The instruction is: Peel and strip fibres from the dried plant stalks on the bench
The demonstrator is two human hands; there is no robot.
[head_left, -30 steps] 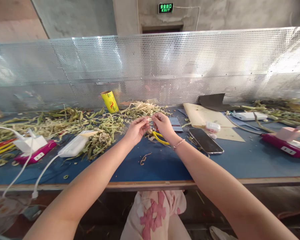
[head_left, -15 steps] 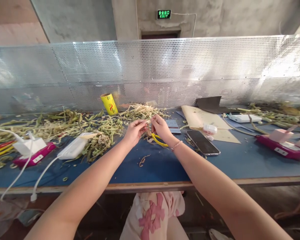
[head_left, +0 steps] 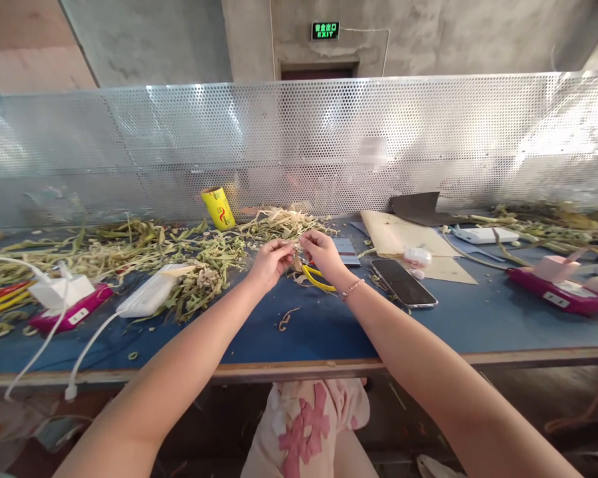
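My left hand [head_left: 272, 263] and my right hand [head_left: 321, 253] meet above the middle of the blue table [head_left: 323, 328], fingertips pinched close together. Between them is a small, pale, dry-looking piece, too small to make out clearly. Yellow scissor-like handles [head_left: 319, 279] lie beneath my right hand; the rest of that tool is hidden. Just beyond my hands sits a heap of pale dried plant strips [head_left: 284, 220]. A curled brown scrap [head_left: 288, 318] rests on the table nearer to me.
Dried leaves and stalks [head_left: 114, 245] spread across the left. A yellow tube [head_left: 218, 207] stands tilted at the back. To the right lie a phone [head_left: 403, 283], a white earbud case [head_left: 417, 257], brown paper [head_left: 408, 234] and a magenta power strip [head_left: 558, 292]. A perforated metal screen [head_left: 299, 133] closes the back.
My hands stay pinched together at nearly the same spot, with only slight finger movement. The view has shifted very slightly. Objects on the table have not moved.
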